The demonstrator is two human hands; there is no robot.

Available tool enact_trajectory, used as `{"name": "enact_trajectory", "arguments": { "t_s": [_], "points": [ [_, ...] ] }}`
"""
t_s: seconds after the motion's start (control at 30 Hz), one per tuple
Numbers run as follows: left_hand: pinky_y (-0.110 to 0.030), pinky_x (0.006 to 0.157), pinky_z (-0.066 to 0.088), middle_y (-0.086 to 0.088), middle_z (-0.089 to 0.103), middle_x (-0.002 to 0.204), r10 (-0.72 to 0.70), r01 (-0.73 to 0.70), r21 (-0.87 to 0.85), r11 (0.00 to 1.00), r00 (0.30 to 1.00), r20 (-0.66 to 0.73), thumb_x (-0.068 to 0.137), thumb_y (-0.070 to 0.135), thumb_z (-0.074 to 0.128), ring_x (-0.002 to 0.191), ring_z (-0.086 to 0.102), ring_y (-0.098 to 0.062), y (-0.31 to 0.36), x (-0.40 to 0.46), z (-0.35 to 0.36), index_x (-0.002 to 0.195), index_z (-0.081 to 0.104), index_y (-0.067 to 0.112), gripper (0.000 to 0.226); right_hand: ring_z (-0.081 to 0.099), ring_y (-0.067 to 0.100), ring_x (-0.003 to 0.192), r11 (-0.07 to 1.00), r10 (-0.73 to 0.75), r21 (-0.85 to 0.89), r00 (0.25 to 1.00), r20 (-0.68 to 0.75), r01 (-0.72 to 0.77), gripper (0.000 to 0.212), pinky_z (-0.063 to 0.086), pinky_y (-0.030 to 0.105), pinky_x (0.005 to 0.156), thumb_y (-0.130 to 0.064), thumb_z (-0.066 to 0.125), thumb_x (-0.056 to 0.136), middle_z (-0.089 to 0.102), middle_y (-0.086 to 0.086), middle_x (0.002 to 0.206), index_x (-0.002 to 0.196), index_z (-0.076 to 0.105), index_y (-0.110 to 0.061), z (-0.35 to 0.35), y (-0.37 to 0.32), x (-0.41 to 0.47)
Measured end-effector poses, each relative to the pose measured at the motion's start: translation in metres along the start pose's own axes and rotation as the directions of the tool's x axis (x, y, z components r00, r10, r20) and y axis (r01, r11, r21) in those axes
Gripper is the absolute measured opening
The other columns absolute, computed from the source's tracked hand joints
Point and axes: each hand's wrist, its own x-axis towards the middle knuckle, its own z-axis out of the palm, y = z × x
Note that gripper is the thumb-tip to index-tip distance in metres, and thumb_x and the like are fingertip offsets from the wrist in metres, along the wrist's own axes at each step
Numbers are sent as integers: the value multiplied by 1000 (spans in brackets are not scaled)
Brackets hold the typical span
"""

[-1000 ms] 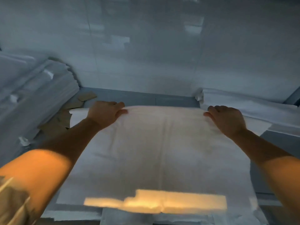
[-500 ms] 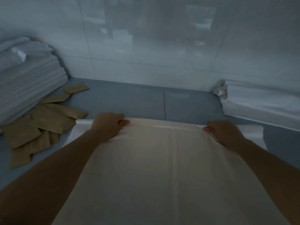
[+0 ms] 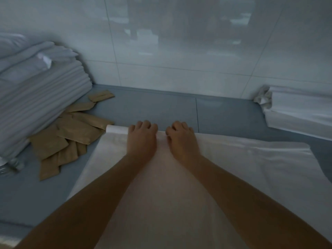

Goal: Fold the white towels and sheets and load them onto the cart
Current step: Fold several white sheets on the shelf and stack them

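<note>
A white sheet point(image 3: 242, 164) lies spread flat on the grey table point(image 3: 161, 108), reaching from the near edge to mid-table. My left hand point(image 3: 142, 137) and my right hand point(image 3: 181, 139) sit side by side at the middle of its far edge, fingers curled over that edge and gripping it. Both forearms lie across the sheet. The sheet's far left corner point(image 3: 116, 129) sticks out beyond my left hand.
A tall stack of folded white linen point(image 3: 36, 97) fills the left side. Several tan packets point(image 3: 71, 137) lie scattered beside it. Another folded white sheet pile point(image 3: 298, 112) sits at the right. A tiled white wall point(image 3: 179, 51) rises behind the table.
Both hands slid inward along the sheet's far edge, from its corners to the middle, and now sit next to each other. The view moved closer and tilted downward.
</note>
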Motion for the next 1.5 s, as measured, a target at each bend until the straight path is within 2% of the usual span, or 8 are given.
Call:
{"name": "enact_trajectory", "arguments": {
  "t_s": [0.1, 0.2, 0.37, 0.57, 0.67, 0.77, 1.07, 1.5],
  "points": [
    [-37, 92, 33, -4, 65, 112, -38, 52, -201, 978, 996, 75, 91, 22, 49, 109, 53, -27, 20, -24, 7, 103, 67, 17, 22, 54, 30, 98, 971, 51, 232, 997, 59, -64, 17, 37, 37, 80, -11, 55, 87, 64, 12, 98, 94, 70, -6, 10, -14, -5],
    [-48, 114, 12, 4, 38, 150, -105, 128, -77, 989, 964, 245, 97, 44, 29, 141, 28, -19, 21, -30, 12, 140, 43, 31, 47, 56, 25, 112, 958, 39, 284, 998, 42, -49, 28, 40, 33, 96, -16, 52, 92, 66, 7, 119, 115, 68, -11, 9, -4, -21],
    [-64, 108, 0, 9, 14, 159, -200, 176, 98, 980, 899, 389, 84, 74, 6, 147, 7, -26, 12, -20, 12, 148, 15, 42, 73, 23, 8, 143, 983, 176, -76, 964, 198, -164, 51, 14, 39, 116, -50, 25, 99, 29, -9, 155, 147, 32, -34, -16, 73, -66],
    [-64, 111, 5, -5, 14, 160, -322, 291, 138, 947, 868, 378, 98, 52, 17, 146, 8, -35, 43, -24, 2, 151, 20, 27, 58, 18, 17, 145, 805, 557, -345, 815, 162, -482, 49, 9, 51, 117, -42, 23, 101, 24, 1, 157, 148, 29, -28, -69, 166, -127],
    [-60, 113, 1, -6, 11, 160, -62, 79, -29, 996, 927, 370, 99, 42, 23, 147, 4, -34, 126, -53, 6, 152, 17, 24, 56, 28, 20, 142, 929, 353, -162, 928, 123, -332, 42, 13, 46, 115, -27, 35, 101, 35, 4, 152, 141, 43, -19, -65, 145, -124],
    [-61, 111, -8, -1, 3, 161, 57, -28, -80, 996, 923, 381, 96, 47, 20, 147, -4, -29, 189, -73, 14, 152, 9, 32, 59, 19, 13, 145, 987, 158, -80, 954, 253, -142, 47, 8, 42, 117, -35, 30, 102, 25, -8, 157, 148, 29, -30, -52, 125, -125],
    [-69, 107, -5, 8, -6, 161, -59, 41, 55, 998, 918, 393, 86, 70, 3, 147, -8, -27, 201, -77, 16, 147, -6, 46, 66, 1, 16, 148, 787, 612, -292, 748, 258, -543, 55, 1, 56, 116, -44, 15, 101, 5, -3, 161, 153, 11, -25, -104, 267, -184],
    [-70, 106, -5, 7, -9, 161, -78, 53, 71, 996, 905, 418, 85, 73, 4, 147, -10, -27, 230, -53, 24, 147, -6, 46, 69, -3, 22, 148, 896, 443, -142, 857, 263, -420, 57, -4, 67, 109, -60, 16, 95, 1, -10, 161, 149, 8, -44, -85, 206, -179]
  ]
}}
